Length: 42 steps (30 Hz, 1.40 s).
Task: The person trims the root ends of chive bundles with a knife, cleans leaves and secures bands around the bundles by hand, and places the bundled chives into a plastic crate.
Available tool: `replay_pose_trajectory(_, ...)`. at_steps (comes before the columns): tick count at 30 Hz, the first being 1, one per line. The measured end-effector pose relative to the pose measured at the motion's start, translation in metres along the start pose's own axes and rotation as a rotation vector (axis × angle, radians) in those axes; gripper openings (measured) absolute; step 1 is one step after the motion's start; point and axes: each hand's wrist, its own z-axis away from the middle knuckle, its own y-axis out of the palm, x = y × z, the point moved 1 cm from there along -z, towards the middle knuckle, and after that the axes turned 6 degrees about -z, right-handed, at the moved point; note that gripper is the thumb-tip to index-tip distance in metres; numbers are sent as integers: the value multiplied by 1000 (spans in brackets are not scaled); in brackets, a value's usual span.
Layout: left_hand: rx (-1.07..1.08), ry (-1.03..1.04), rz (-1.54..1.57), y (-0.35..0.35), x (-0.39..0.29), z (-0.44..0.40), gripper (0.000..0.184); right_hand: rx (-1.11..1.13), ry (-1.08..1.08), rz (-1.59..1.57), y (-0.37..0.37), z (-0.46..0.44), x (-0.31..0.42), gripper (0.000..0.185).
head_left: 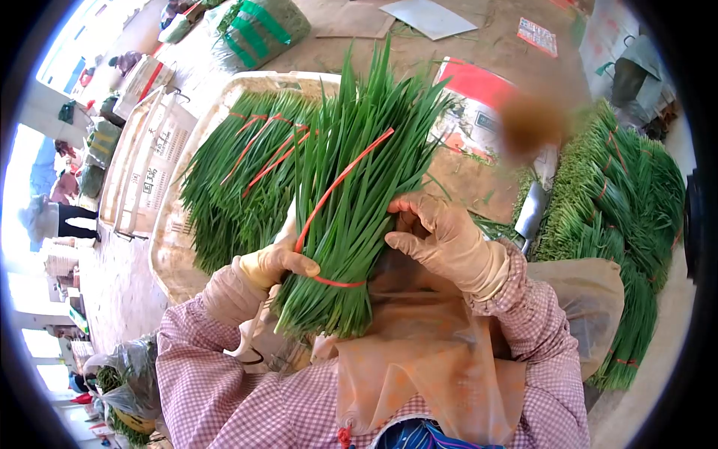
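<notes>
A thick bundle of garlic chives (351, 194) stands upright before me, cut ends toward my body. My gloved left hand (273, 266) is closed round its lower left side, thumb across the front. A red tie (340, 284) crosses the bundle near its base, and a red strip (344, 183) runs diagonally up over the leaves from beside my left thumb. At the bundle's right edge, my gloved right hand (449, 239) has its fingers curled, with a gap between thumb and forefinger and nothing visible in it. Whether its fingertips touch the leaves is unclear.
Tied chive bundles fill a pale crate (168, 239) at the left. More chives (624, 217) lie piled at the right, near a metal blade (531, 213). A red and white carton (479, 112) lies ahead. A person (63, 218) stands far left.
</notes>
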Motion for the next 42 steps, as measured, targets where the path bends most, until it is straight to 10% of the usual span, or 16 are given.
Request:
replay_pose_trajectory(6,44,75,-32,1,-1,-2,92,212,89,46,-4,-15,9,22)
replay_pose_trajectory(10,11,47,-197,8,-17,3,90,164,-332,467,8,-11,-2,16)
replay_pose_trajectory(14,-115,54,-489,26,-54,7,94,-106,-59,-68,15,3,-13,7)
replay_pose_trajectory(17,-356,168,-780,46,-74,-2,101,-459,556,-792,-8,4,-24,6)
replay_pose_trajectory(20,-459,498,-642,52,-64,-29,95,-690,251,-401,-39,8,-37,10)
replay_pose_trajectory(22,-415,513,-414,57,-63,-38,85,-724,-55,397,-48,20,-16,17)
replay_pose_trajectory(27,-341,372,-162,54,-64,-54,66,-155,-808,667,0,23,34,22)
replay_pose_trajectory(32,-173,227,-168,33,-71,-54,78,-181,-655,765,32,-1,-16,26)
replay_pose_trajectory(37,-348,310,-1126,22,-76,-53,40,-167,-678,946,27,16,-15,31)
replay_pose_trajectory(42,-509,243,-54,29,-45,-55,25,-188,-657,876,26,30,-8,33)
